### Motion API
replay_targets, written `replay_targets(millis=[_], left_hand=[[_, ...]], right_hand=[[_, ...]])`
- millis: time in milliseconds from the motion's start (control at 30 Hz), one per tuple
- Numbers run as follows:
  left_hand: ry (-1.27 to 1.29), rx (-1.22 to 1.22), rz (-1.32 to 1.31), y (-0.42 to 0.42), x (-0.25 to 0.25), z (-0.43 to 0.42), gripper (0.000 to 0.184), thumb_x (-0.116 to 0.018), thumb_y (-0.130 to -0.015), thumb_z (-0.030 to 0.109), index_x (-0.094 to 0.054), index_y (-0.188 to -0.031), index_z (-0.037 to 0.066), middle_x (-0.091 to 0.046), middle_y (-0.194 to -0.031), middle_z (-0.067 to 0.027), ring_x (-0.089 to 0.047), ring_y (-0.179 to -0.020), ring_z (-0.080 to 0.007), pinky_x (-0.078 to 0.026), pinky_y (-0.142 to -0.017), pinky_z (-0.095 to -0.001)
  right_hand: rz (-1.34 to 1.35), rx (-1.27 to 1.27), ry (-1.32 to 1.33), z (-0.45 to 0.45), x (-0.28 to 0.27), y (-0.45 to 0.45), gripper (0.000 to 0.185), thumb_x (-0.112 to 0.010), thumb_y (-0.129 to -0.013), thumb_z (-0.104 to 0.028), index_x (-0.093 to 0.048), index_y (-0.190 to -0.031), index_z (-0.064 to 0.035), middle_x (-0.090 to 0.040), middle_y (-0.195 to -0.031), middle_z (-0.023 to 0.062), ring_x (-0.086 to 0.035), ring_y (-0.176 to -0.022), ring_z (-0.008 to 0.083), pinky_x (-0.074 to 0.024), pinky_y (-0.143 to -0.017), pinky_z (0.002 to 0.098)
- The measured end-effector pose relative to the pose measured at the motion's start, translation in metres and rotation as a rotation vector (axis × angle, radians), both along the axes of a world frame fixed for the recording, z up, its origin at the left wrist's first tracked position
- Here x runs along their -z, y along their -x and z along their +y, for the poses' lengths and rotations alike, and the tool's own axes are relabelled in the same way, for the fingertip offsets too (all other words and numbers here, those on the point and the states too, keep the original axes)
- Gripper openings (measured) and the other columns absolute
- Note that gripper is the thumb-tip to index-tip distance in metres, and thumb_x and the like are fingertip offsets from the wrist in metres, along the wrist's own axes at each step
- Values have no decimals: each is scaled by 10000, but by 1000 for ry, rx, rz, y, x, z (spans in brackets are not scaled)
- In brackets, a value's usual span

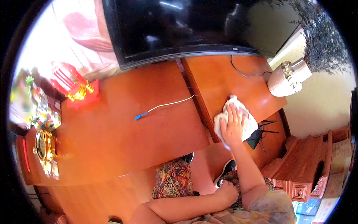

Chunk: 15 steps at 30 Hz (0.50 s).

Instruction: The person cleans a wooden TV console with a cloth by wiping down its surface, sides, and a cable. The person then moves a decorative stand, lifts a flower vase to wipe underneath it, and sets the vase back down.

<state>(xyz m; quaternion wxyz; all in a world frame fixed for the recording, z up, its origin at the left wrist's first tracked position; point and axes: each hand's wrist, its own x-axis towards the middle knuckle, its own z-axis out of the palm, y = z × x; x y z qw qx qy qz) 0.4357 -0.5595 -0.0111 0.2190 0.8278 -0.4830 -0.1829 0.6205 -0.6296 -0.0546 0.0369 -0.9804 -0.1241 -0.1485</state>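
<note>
Right hand flat on a cloth at the cabinet's front edge

From where I stand, the person's right hand (234, 125) is spread palm down on a white cloth (247, 123), fingers extended and pressing rather than clenched. The cloth lies bunched at the front edge of the right-hand top (220, 78), its lower part reaching the rim. The left hand (227, 192) is low by the person's legs, its fingers seemingly curled; I can't tell whether they grasp anything.

Just beside the cloth, below that top, sits a black device (254, 139) with thin rods. A vase (279, 81) stands at the far right corner, and a black cord (246, 75) runs near it. Across the gap, a white cable (164, 104) with a blue plug (138, 117) lies on the left-hand top (123, 142). At its far left are a red-and-gold ornament (78, 91) and a gold pot (45, 145). A TV (186, 28) stands behind both tops.
</note>
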Motion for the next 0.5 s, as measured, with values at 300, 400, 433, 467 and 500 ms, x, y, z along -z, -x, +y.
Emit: replay_targets(millis=[300,400,433,467,500], left_hand=[[-37,-16,46,10,6,-3,225,-485,-793,171,-657,-881,55,-643,-890,-104,-594,-849,-265,-408,-720,-429],[-73,13,55,5,5,-2,225,-503,-789,163,-671,-892,55,-646,-928,-105,-589,-866,-250,-408,-694,-404],[-76,22,54,4,5,-2,223,-501,-788,161,-671,-884,54,-646,-925,-109,-591,-865,-242,-411,-685,-396],[-87,31,54,3,8,-7,223,-501,-788,161,-671,-884,54,-646,-925,-109,-591,-865,-242,-411,-685,-396],[-93,12,154,3,13,-14,233,-491,-792,153,-663,-905,43,-644,-927,-117,-592,-869,-259,-420,-698,-412]], right_hand=[[149,-50,40,42,-4,-18,640,-424,-868,-423,-292,-1343,-16,-256,-1415,147,-240,-1288,360,-127,-1063,498],[113,-115,51,69,-4,-53,671,-467,-853,-433,-286,-1342,-11,-262,-1406,154,-205,-1306,351,-144,-1059,501],[119,-108,62,78,-3,-68,683,-469,-849,-444,-278,-1346,-16,-257,-1409,153,-197,-1311,347,-141,-1061,499],[121,-97,58,86,-2,-83,710,-466,-842,-468,-257,-1360,-30,-255,-1412,148,-195,-1314,343,-130,-1067,494],[159,-65,49,98,-6,-96,718,-467,-839,-462,-235,-1371,-38,-241,-1418,148,-188,-1319,343,-119,-1066,509]])
